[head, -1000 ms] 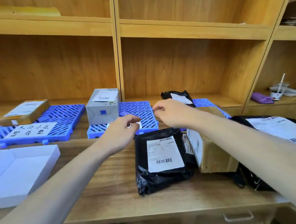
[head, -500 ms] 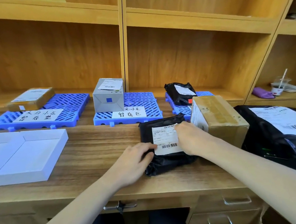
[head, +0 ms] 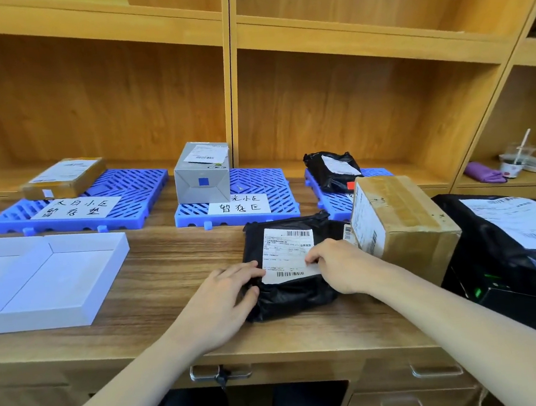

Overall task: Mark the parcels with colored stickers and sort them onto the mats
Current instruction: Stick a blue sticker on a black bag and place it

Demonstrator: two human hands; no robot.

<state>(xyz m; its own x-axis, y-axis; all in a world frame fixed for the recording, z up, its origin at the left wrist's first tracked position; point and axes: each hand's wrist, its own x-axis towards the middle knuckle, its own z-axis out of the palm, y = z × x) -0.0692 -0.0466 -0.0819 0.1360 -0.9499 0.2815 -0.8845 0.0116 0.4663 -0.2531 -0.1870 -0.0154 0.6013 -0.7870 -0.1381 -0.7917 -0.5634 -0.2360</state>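
A black parcel (head: 287, 266) lies on the desk (head: 168, 268) at centre. The left hand (head: 224, 302) rests flat on its 9 o'clock edge; the right hand (head: 338, 266) presses curled fingers on its white label (head: 287, 250). At 3 o'clock a brown box (head: 402, 222) touches it, a big black bag (head: 520, 257) beyond. Three blue mats (head: 128, 196) line the 12 o'clock side, carrying a flat carton (head: 64, 178), a grey box (head: 201, 173) and a small black bag (head: 330, 170). A white tray (head: 58, 282) sits at 9 o'clock.

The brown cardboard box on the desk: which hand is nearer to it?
The right hand. It rests on the black parcel's label, just beside the cardboard box. The left hand lies on the parcel's far side, farther from the box.
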